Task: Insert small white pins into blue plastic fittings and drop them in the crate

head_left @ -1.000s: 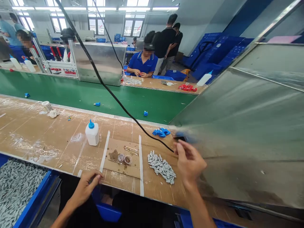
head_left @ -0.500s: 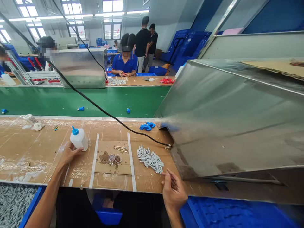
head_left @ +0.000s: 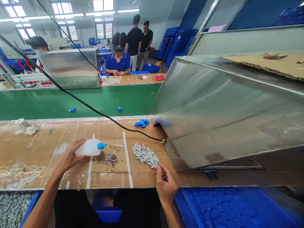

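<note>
Left hand [head_left: 68, 157] is clamping a white plastic squeeze bottle [head_left: 87, 148] on its side, its blue nozzle [head_left: 102, 145] risking drips onto two small dishes [head_left: 110, 157] if squeezed; right hand [head_left: 166, 183] is pinching beside grey parts [head_left: 144, 155], hold undeterminable.

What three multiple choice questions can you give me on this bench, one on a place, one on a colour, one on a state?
1. Where is the pile of grey parts relative to the two small round cups?
A. Left of them
B. Right of them
C. On the green belt

2. What colour is the nozzle of the white plastic bottle?
A. Blue
B. Red
C. Black

3. What state is the bottle in?
A. Upright on the bench
B. Lying untouched
C. Held on its side in the left hand

1: B, the pile lies further right.
2: A, the tip shows blue.
3: C, fingers wrap it.
</note>
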{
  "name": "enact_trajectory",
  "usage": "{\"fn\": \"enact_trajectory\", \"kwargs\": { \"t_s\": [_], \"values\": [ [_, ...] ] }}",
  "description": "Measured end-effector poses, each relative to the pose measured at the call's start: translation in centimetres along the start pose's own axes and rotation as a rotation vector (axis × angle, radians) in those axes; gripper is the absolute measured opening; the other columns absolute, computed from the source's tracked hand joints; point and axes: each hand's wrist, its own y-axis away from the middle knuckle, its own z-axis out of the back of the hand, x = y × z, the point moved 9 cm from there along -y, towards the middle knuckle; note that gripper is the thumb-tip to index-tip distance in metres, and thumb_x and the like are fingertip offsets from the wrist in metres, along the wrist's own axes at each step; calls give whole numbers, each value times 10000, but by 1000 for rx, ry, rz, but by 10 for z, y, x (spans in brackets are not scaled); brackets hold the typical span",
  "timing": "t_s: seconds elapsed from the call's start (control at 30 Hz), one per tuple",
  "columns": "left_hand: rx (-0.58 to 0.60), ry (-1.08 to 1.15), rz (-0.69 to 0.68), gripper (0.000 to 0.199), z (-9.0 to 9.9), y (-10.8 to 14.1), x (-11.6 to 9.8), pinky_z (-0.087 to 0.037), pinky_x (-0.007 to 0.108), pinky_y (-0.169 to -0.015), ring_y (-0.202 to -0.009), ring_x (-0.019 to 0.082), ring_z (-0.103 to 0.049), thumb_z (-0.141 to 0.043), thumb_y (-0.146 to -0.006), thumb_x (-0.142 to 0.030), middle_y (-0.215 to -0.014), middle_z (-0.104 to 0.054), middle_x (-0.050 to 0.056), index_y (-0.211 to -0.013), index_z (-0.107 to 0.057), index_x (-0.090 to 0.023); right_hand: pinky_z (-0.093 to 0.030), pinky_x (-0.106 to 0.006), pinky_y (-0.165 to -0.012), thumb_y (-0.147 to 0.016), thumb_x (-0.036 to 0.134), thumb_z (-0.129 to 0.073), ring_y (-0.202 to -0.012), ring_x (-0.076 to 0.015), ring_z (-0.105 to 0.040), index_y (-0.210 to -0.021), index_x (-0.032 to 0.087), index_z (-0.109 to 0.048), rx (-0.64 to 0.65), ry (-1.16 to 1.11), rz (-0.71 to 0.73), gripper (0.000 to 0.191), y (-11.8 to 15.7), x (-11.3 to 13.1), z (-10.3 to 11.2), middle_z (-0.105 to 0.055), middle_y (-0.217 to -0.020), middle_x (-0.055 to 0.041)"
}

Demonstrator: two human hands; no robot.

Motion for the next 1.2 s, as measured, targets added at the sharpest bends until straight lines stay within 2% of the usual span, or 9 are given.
{"fn": "enact_trajectory", "kwargs": {
  "t_s": [0.2,0.43,0.77,0.93,1.2],
  "values": [
    [76,-204,-118,649,-3,12,-24,-443,551,-1157,-1372,341,-510,-731,-874,-427,-1468,-580,132,-1463,-510,-266,-507,-285,-603,-987,532,-552,-601,-188,-661,-1056,135,-767,-5,27,26,457,1,3,0,-779,-821,-96],
    [68,-266,-138,599,-3,10,-38,-475,585,-1119,-1339,356,-520,-707,-891,-328,-1428,-599,133,-1455,-514,-269,-516,-270,-604,-993,493,-563,-604,-183,-665,-1048,131,-771,-22,27,67,421,0,10,2,-779,-821,-103],
    [62,-330,-161,630,-5,5,-40,-480,604,-1101,-1341,379,-476,-708,-879,-273,-1431,-565,155,-1469,-486,-253,-505,-272,-634,-998,479,-565,-611,-174,-659,-1077,151,-767,-10,32,55,393,1,6,1,-782,-830,-75],
    [69,-348,-175,646,-3,6,-41,-478,614,-1104,-1351,381,-458,-689,-888,-275,-1433,-543,143,-1486,-445,-288,-510,-273,-643,-1002,467,-561,-627,-177,-670,-1079,146,-764,-14,18,63,388,0,10,1,-784,-839,-77],
    [63,-390,-171,630,-4,6,-45,-489,613,-1100,-1351,383,-453,-664,-883,-180,-1424,-544,150,-1474,-462,-260,-514,-284,-640,-1000,501,-546,-612,-180,-668,-1063,147,-769,-16,40,70,423,0,10,1,-787,-848,-82]
  ]
}}
